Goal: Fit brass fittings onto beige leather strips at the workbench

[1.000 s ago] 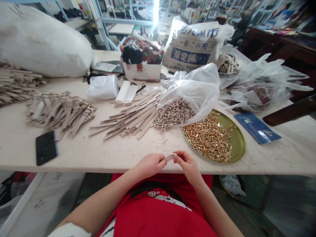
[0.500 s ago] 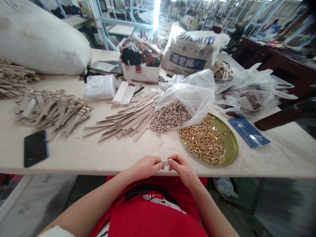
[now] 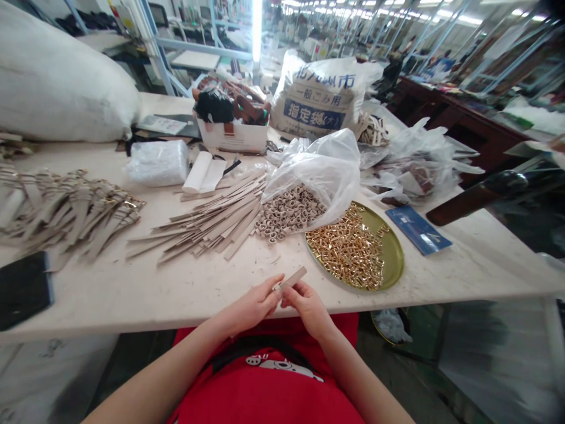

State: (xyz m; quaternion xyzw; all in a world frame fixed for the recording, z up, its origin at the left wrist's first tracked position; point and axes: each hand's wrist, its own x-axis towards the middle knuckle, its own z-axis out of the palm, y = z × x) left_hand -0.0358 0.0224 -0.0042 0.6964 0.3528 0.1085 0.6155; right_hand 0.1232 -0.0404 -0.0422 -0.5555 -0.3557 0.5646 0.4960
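My left hand [image 3: 252, 305] and my right hand [image 3: 306, 304] meet at the near edge of the table [image 3: 176, 288]. Both pinch one short beige strap [image 3: 292, 278], which slants up and to the right from my fingertips. Straight ahead lies a loose pile of beige straps [image 3: 212, 221]. To the right of the pile, small beige loops [image 3: 285, 213] spill from a clear plastic bag [image 3: 322, 165]. A round gold tray [image 3: 395, 256] of small gold metal pieces [image 3: 348, 247] sits to my right.
A heap of straps with metal ends [image 3: 70, 206] lies at the left, a black phone [image 3: 22, 288] near the left edge. Behind stand a white box [image 3: 232, 132], a printed sack [image 3: 318, 97], a big white sack [image 3: 57, 82], more plastic bags [image 3: 419, 165], a blue card [image 3: 417, 228].
The strap, held level between my hands before, now tilts up to the right, and my hands have closed together. The camera has turned to the right, so the table's contents sit further left.
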